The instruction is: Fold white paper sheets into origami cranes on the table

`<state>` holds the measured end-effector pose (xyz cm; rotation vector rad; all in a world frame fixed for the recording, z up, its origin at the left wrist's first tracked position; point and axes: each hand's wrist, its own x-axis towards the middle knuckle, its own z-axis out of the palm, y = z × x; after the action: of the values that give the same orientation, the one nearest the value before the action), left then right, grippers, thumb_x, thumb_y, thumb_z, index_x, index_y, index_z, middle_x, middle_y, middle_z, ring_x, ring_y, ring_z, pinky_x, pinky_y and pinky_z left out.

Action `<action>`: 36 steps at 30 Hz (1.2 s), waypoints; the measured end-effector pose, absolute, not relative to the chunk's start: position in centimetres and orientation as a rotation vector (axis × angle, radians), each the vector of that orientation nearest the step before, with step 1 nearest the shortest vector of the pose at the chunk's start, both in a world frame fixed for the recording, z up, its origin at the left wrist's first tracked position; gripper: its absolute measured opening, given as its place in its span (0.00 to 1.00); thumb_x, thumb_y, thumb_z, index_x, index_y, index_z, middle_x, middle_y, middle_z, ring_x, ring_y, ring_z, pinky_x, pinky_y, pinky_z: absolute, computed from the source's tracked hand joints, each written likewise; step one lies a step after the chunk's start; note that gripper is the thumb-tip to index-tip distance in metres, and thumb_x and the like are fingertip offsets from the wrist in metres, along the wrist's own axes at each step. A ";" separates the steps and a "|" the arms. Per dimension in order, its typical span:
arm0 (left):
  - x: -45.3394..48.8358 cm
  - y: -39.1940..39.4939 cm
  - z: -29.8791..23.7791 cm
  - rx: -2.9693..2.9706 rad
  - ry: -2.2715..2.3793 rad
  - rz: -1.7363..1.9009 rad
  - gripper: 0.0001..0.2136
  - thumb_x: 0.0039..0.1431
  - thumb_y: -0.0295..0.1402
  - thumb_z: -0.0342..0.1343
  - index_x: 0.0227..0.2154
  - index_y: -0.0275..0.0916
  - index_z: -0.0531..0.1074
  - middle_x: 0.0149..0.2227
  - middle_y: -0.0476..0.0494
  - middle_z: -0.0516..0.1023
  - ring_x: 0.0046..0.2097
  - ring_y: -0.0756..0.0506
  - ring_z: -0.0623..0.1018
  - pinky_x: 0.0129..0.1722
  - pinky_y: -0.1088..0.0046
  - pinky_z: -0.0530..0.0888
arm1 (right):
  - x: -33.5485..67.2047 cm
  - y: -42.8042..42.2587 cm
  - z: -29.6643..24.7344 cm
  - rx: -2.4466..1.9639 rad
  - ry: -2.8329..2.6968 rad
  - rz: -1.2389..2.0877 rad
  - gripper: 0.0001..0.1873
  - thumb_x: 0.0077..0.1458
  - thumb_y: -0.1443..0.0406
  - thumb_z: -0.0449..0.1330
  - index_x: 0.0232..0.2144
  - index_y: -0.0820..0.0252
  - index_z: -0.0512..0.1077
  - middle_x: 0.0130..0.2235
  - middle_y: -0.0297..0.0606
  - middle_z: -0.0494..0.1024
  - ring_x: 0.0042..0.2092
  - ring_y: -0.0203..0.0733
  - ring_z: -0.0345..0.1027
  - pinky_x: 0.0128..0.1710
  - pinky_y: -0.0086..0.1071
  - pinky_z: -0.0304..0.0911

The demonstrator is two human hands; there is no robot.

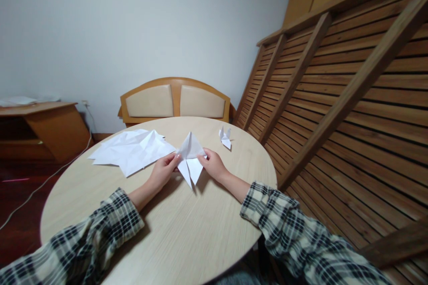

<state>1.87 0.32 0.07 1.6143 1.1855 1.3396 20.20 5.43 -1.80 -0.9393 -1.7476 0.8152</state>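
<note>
A partly folded white paper (190, 156), diamond-shaped with pointed flaps, lies on the round wooden table (174, 227). My left hand (164, 170) pinches its left corner with thumb and fingers. My right hand (211, 163) pinches its right corner the same way. Both wrists rest on or just above the tabletop, and both sleeves are plaid. The paper's lower point faces me.
A loose pile of white paper sheets (130, 150) lies left of the hands. A small folded paper figure (225, 138) stands at the table's far right. A padded wooden chair (175, 101) stands behind the table, a slatted wooden wall (351, 93) on the right, a low cabinet (40, 129) on the left.
</note>
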 end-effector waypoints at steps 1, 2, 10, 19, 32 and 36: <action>1.9 0.3 0.0 1.610 1.188 1.342 0.17 0.53 0.48 0.56 0.24 0.37 0.71 0.22 0.51 0.67 0.25 0.50 0.66 0.25 0.74 0.66 | 20.2 5.4 -1.8 -0.951 -1.752 0.800 0.06 0.53 0.64 0.55 0.28 0.62 0.69 0.26 0.33 0.70 0.28 0.36 0.62 0.28 0.28 0.55; 1.9 0.4 0.0 1.605 1.190 1.346 0.17 0.52 0.48 0.57 0.24 0.37 0.71 0.22 0.51 0.67 0.25 0.50 0.66 0.25 0.74 0.66 | 20.3 5.4 -1.7 -0.961 -1.758 0.777 0.06 0.53 0.65 0.55 0.27 0.62 0.69 0.26 0.33 0.70 0.28 0.36 0.62 0.28 0.28 0.55; 1.7 0.7 -0.3 1.567 1.186 1.394 0.16 0.54 0.47 0.56 0.26 0.36 0.72 0.24 0.49 0.69 0.28 0.48 0.69 0.28 0.72 0.69 | 20.6 5.3 -1.5 -0.958 -1.835 0.748 0.08 0.51 0.69 0.57 0.34 0.63 0.75 0.30 0.36 0.76 0.29 0.35 0.64 0.31 0.28 0.57; 1.8 0.4 -0.1 1.644 1.198 1.394 0.15 0.55 0.46 0.55 0.25 0.37 0.70 0.23 0.50 0.67 0.27 0.48 0.67 0.26 0.73 0.67 | 20.8 5.4 -0.9 -0.965 -1.905 0.583 0.07 0.48 0.72 0.58 0.21 0.62 0.70 0.26 0.35 0.72 0.32 0.37 0.65 0.34 0.30 0.57; 2.1 0.1 0.4 1.644 1.187 1.333 0.15 0.53 0.46 0.56 0.25 0.37 0.71 0.23 0.50 0.68 0.27 0.48 0.67 0.27 0.73 0.67 | 20.5 5.3 -1.2 -1.050 -1.765 0.749 0.13 0.53 0.62 0.59 0.20 0.60 0.67 0.23 0.33 0.68 0.28 0.36 0.60 0.30 0.30 0.54; 1.6 0.7 -0.4 1.594 1.226 1.392 0.15 0.54 0.46 0.56 0.23 0.38 0.68 0.21 0.52 0.64 0.25 0.50 0.64 0.24 0.74 0.62 | 20.4 5.1 -0.7 -0.858 -1.547 1.209 0.28 0.61 0.46 0.47 0.22 0.60 0.68 0.23 0.35 0.69 0.28 0.38 0.64 0.32 0.33 0.61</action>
<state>1.61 0.66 -0.36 1.5936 1.2264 1.3916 20.37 5.13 -0.75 -0.8577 -1.5471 1.2093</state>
